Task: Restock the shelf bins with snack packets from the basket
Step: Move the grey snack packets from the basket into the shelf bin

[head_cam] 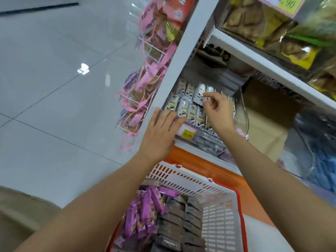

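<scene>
Snack packet [198, 100] pinched by the right hand [217, 111] just above the shelf bin [243, 113] — long axis roughly in line with the rows — left hand [160, 135] resting flat on the front row.

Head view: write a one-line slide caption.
Right hand pinches a dark packet over the shelf bin; left hand rests on its front, basket below.

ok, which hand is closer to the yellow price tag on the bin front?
Left. The left hand lies flat on the front edge of the bin, right beside the yellow price tag. The right hand is deeper in the bin, pinching a packet.
</scene>
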Available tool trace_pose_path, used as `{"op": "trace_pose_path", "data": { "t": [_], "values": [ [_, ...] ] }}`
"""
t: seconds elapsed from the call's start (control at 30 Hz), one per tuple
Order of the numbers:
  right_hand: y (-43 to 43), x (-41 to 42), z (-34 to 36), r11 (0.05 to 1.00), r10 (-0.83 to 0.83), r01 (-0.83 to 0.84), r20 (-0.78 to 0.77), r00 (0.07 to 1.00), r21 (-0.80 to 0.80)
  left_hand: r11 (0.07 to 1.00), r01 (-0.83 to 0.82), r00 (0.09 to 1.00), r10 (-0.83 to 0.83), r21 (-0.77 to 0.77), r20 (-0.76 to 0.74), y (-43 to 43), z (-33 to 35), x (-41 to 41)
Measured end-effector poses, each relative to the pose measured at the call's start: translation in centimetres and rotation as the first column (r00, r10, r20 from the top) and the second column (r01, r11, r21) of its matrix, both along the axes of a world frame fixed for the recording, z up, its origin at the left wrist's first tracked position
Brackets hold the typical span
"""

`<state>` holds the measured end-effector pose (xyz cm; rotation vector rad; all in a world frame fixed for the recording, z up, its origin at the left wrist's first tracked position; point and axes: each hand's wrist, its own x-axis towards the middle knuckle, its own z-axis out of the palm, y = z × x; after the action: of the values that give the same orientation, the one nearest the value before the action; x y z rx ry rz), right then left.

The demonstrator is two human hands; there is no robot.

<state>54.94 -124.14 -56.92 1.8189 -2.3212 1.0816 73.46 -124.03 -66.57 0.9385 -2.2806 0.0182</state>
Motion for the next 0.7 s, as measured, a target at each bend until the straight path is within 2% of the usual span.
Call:
{"op": "trace_pose_path", "data": {
  "t": [0.13,0.23,0.33,0.53,0.7],
  "values": [
    [4.9,1.4,-0.4,0.993,0.114,-0.11,0.135,0.984,-0.034,1.0,-0.014,1.0,0.014,-0.002,-0.02,2.0,0.6,0.1],
    [9.4,2.3,-1.3,0.986,0.165,-0.157,0.181,0.969,-0.057,0.997,0.042,0.999,-0.04,-0.067,0.028,4.1,-0.1,-0.4],
    [13.7,1.8,-4.1,0.986,0.166,-0.16,0.274,0.947,-0.043,0.99,0.122,0.989,-0.116,-0.065,0.092,6.0,-1.2,-1.7],
    [19.9,-1.5,-13.7,0.987,-0.033,-0.022,0.338,0.94,0.157,0.953,0.287,0.893,-0.303,0.098,0.331,7.1,-5.3,-4.0],
    [22.1,-3.7,-21.5,0.9,-0.162,0.036,0.256,0.953,0.435,0.945,0.189,0.806,-0.304,0.267,0.508,7.1,-8.0,-5.5]
  ]
}}
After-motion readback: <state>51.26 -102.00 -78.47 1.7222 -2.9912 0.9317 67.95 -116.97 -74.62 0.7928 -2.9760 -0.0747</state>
